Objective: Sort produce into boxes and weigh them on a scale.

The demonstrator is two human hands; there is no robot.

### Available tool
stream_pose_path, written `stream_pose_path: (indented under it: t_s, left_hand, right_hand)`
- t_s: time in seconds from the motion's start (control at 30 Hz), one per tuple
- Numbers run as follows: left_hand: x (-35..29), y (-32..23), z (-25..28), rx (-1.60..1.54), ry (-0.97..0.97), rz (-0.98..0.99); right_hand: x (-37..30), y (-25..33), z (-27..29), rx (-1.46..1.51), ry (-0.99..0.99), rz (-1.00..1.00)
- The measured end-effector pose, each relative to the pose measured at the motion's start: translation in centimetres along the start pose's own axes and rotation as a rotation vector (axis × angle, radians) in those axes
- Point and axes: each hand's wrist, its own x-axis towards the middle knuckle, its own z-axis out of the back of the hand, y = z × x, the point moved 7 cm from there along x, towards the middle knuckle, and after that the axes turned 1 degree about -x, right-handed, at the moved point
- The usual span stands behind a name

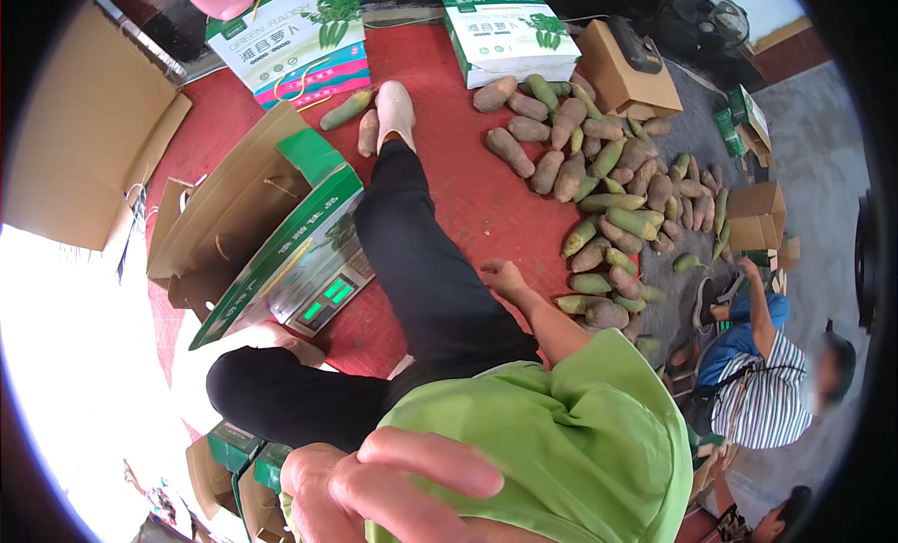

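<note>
My left hand (402, 482) is close to the camera in front of my green shirt, its fingers apart and loosely bent around nothing. Over the red floor to the left of the radish pile hangs my right hand (506, 278), fingers slightly curled and apart, with nothing visible in it. Many green radishes (613, 202), several coated in brown soil, lie heaped on its right. On my left an open green-and-white carton (271, 253) stands tilted on a digital scale (329, 300) with lit green displays. One green radish (346, 110) and a brownish one (369, 133) lie beside my shoe.
Printed cartons (290, 43) are stacked at the far left, and a white-and-green box (511, 38) stands behind the pile. A brown box (627, 71) bears a dark device. On the right, a person in a striped shirt (762, 398) sits among cartons; another person is below.
</note>
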Motion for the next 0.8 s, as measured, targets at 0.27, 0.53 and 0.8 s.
stream_pose_path:
  t_s: [0.27, 0.53, 0.8]
  left_hand:
    - [-1.9, 2.7, 0.8, -0.095, 0.008, 0.208]
    - [-5.0, 4.4, 3.7, -0.006, -0.192, 0.412]
    - [-5.0, 6.2, 4.3, 0.098, -0.241, 0.394]
  right_hand:
    - [1.2, -2.2, -1.8, -0.119, -0.01, 0.037]
    - [1.7, -3.3, -2.0, -0.278, -0.044, 0.088]
    - [2.1, -2.6, -2.9, -0.364, 0.038, 0.027]
